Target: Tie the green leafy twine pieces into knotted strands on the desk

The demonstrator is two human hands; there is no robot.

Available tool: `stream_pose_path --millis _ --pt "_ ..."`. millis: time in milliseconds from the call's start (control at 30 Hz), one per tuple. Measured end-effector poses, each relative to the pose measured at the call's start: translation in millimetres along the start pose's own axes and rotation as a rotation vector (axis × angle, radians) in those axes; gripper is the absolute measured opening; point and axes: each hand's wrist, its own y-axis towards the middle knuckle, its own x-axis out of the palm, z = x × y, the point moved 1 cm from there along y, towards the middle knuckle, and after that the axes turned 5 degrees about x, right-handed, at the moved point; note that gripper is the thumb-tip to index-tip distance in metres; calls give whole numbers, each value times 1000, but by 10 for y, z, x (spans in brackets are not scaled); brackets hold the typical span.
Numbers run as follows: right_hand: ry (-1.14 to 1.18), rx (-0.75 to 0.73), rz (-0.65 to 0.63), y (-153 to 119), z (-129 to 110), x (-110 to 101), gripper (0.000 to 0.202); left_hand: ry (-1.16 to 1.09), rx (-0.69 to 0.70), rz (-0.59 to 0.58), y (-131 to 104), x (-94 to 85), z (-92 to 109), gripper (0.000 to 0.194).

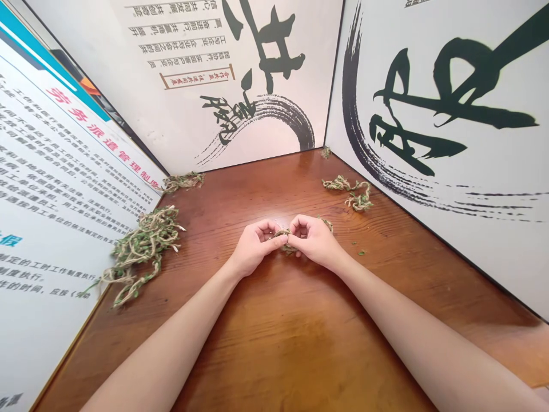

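Both hands meet over the middle of the wooden table point(240, 355). My left hand point(256, 246) is closed in a pinch on a piece of leafy jute twine point(283, 232), beige with green leaf bits. From the other side my right hand point(315, 240) pinches the same twine, thumb and fingertips almost touching those of the left. Part of the twine hangs below the fingertips, and a bit shows behind the right hand. The fingers hide how the strand runs between them.
A large tangled pile of leafy twine point(143, 246) lies at the left edge, with a smaller bunch point(183, 181) behind it. More twine pieces point(359, 197) lie at the back right. Small leaf scraps point(361, 252) dot the table. Upright printed panels point(274, 131) border the left, back and right.
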Motion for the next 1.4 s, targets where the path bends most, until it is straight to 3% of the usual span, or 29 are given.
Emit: stream_pose_path --millis 167,367,533,700,833,1067,1233,1300,1400 --pt "-80 -160 80 7 5 -23 18 -29 -44 86 14 30 -12 36" --pt "-55 -214 -22 -21 -58 -39 15 -73 -68 174 40 20 -38 36" --pt "43 -88 -34 -6 -61 -60 22 -112 -45 159 36 8 -40 39" --pt "203 33 -81 13 -25 -83 49 -98 3 93 34 1 -57 39" --pt "243 44 -44 12 -30 -90 41 -70 19 91 31 5 -60 39" --pt "72 0 -51 20 -27 -44 32 12 22 52 4 27 -39 35" --pt "189 1 66 27 -8 -48 30 39 10 66 5 29 -37 29" --pt "128 -26 68 20 -5 -45 29 33 1 70 10 33 -35 28" --pt "-196 -174 56 -10 -23 -42 26 25 0 70 17 42 -29 27"
